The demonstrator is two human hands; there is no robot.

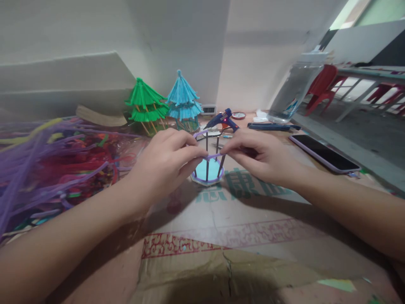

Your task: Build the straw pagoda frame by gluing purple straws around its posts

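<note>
A small pavilion frame (207, 169) stands upright on the cardboard, with dark posts rising from a light-blue base edged in purple. Across the front posts, partway up, runs a thin purple pipe cleaner (215, 156). My left hand (172, 158) pinches its left part against a post with thumb and forefinger. On the other side my right hand (257, 154) pinches the right end near another post. More of the purple strip shows behind the left fingertips, near the post tops. The left fingers hide part of the frame.
Behind the frame lies a blue glue gun (224, 120) with a red light. Green (146, 105) and blue (183, 101) pavilion models stand at the back. Pipe cleaners (72, 169) heap at left. A phone (324, 153), a dark cutter (274, 126) and a large bottle (294, 88) are at right.
</note>
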